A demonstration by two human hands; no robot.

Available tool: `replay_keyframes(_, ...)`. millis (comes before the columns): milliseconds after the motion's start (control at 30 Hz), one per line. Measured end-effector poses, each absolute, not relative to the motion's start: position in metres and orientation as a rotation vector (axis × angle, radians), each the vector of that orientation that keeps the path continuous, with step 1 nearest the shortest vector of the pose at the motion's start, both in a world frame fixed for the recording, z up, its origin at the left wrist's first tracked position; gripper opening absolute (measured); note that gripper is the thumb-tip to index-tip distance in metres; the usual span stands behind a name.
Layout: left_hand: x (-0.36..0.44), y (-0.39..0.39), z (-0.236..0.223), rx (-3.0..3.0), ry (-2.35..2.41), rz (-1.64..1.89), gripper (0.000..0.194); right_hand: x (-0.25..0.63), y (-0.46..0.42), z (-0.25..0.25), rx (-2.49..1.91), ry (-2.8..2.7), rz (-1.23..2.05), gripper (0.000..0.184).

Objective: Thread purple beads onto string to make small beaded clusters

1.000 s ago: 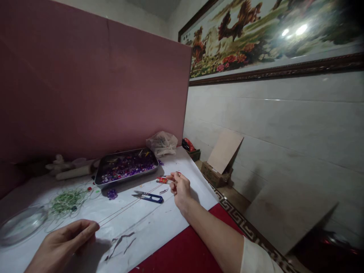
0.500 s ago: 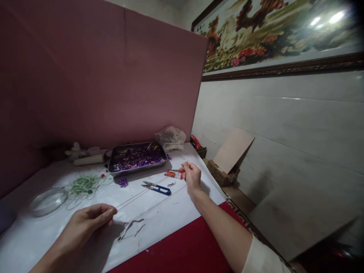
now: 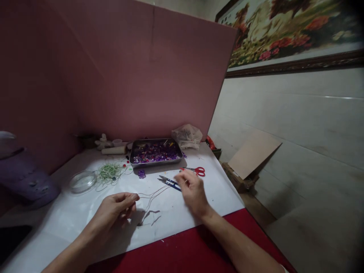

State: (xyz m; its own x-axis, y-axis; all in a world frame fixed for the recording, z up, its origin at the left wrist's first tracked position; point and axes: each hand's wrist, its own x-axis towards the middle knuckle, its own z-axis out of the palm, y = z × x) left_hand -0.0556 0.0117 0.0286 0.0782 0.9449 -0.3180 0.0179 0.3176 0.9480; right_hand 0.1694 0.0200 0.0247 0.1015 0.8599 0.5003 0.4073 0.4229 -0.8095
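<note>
My left hand (image 3: 118,208) pinches thin brown string (image 3: 153,196) between thumb and forefinger, low over the white table covering. The string runs slack, in a few strands, toward my right hand (image 3: 193,192). That hand's fingers are curled together at the string's other end, slightly blurred by motion. Blue thread snips (image 3: 170,182) lie under the right fingers, their handles partly hidden. Just beyond are red-handled scissors (image 3: 200,171), also partly covered by the hand. Dark strips or scraps (image 3: 149,217) lie on the covering beside my left hand.
A metal tray (image 3: 156,164) of purple beads stands at the back, beside a clear plastic bag (image 3: 187,136). Tangled green cord (image 3: 110,172) and a clear round dish (image 3: 83,181) lie left. A purple bead cluster (image 3: 141,173) sits before the tray. Red cloth (image 3: 176,254) covers the front.
The string was stretched taut between my hands and now hangs slack, with my hands closer together. The view has swung left. A lighter beside my right hand is now hidden; the red scissor handles show.
</note>
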Motion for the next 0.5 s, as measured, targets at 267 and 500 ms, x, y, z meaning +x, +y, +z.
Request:
replay_keyframes(267, -0.05, 0.004, 0.037, 1.041, 1.213, 0.92, 0.031, 0.108, -0.012, 0.004, -0.821, -0.997, 2.02, 0.036)
replay_keyframes(500, -0.039, -0.004, 0.029, 1.086, 1.203, 0.859, 0.035, 0.111, 0.003, 0.004, -0.619, -0.529, 1.997, 0.035)
